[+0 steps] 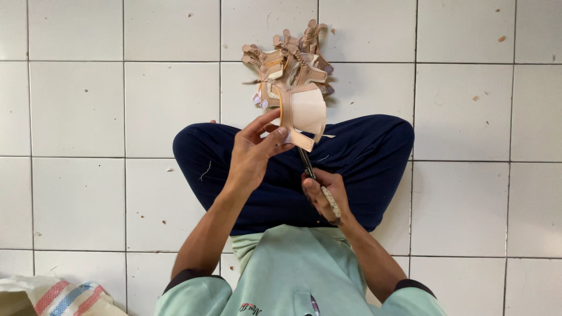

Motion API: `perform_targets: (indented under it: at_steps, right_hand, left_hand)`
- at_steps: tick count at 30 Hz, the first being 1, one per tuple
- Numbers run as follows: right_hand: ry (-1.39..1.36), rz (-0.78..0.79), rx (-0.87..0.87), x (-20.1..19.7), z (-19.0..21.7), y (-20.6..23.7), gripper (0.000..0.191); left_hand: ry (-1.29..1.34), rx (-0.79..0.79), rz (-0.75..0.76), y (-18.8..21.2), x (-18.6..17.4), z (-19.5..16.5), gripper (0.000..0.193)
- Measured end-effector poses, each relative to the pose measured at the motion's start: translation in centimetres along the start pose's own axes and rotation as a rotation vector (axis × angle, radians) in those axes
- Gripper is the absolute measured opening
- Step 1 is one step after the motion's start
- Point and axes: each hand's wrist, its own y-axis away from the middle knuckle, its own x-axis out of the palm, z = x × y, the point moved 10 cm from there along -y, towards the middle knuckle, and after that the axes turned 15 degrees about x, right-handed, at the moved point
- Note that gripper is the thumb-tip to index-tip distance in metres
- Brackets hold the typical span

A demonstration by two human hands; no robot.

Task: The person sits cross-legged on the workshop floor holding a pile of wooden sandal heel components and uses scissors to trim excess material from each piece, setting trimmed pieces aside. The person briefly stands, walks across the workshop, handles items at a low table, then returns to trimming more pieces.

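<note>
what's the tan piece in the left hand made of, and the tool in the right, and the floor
Tan piece: looks like leather or a leather-like sheet, matte, with a raised stitched-looking edge.
Tool: dark metal-looking shaft, pale wrapped handle; blade hidden.
Floor: glossy white ceramic-looking tiles with grout lines.

At your twelve o'clock a pile of tan sandal uppers (290, 61) lies on the white tiled floor (88, 117). At seven o'clock you'll see a striped woven sack (55, 297), with small scraps (501, 38) scattered toward one o'clock.

Bright, even daylight, soft shadows, sharp focus, no glare.
</note>
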Motion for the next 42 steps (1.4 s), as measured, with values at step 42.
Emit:
perform_targets:
  at_steps: [42]
  right_hand:
    - [0.028,-0.003,-0.006,-0.6,1.0,0.9,0.062]
  left_hand:
    - [-0.034,0.157,0.084,-1.5,1.3,-2.4,0.036]
